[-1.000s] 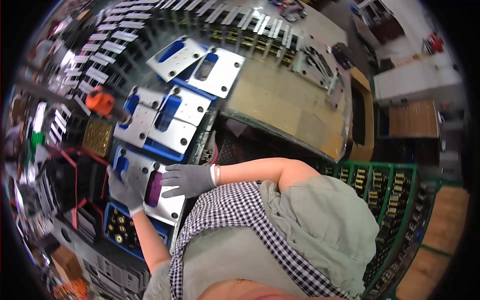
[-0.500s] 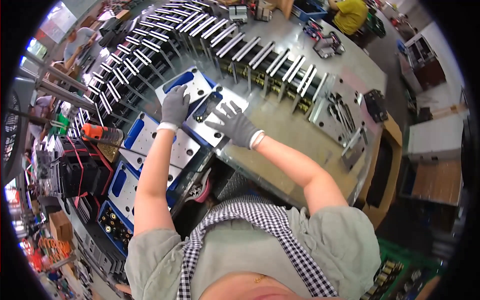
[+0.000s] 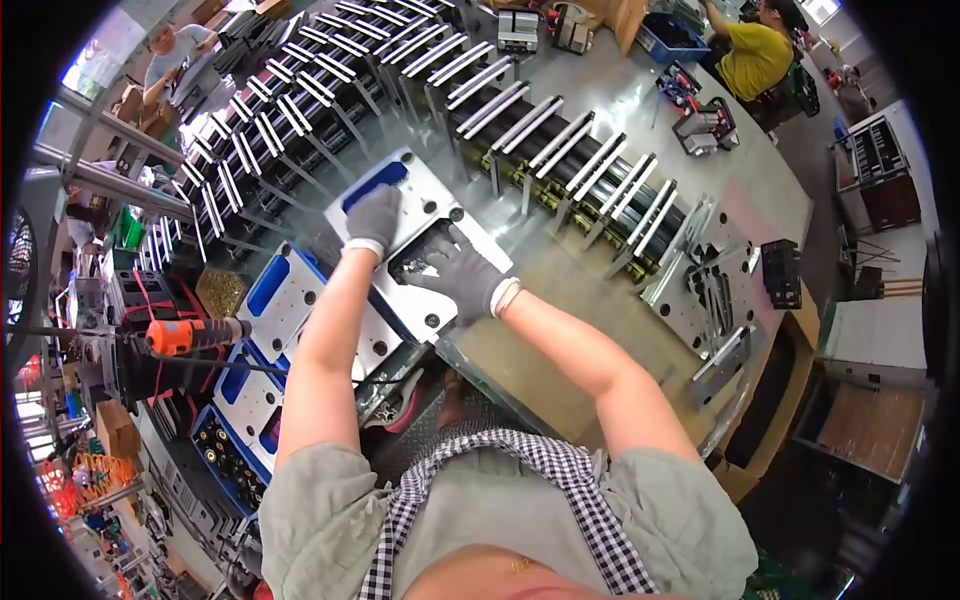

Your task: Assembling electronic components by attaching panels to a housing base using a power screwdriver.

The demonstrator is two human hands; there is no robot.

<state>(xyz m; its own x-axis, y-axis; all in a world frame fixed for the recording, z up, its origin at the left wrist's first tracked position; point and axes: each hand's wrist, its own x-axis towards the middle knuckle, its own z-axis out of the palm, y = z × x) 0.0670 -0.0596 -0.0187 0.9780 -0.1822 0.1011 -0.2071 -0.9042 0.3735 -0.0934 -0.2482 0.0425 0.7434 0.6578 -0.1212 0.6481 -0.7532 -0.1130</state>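
Observation:
Both my hands wear grey gloves and rest on a silver metal plate (image 3: 432, 195) with a blue block at its far corner and a dark part in a cut-out. My left hand (image 3: 374, 219) lies flat on the plate's left half, just below the blue block. My right hand (image 3: 463, 277) presses on the dark part in the cut-out, fingers spread over it. A second, similar plate (image 3: 312, 305) sits beside it under my left forearm.
Rows of black and white rails (image 3: 540, 150) run across the bench behind the plates. An orange power screwdriver (image 3: 190, 335) hangs at the left. More blue and silver plates (image 3: 245, 390) lie lower left. A metal fixture (image 3: 705, 290) sits at right. A person in yellow (image 3: 755, 50) works far back.
The view has closed in on the far plate. My hands stay on the same plate; the left has slid slightly toward the blue block, the right has settled on the dark part.

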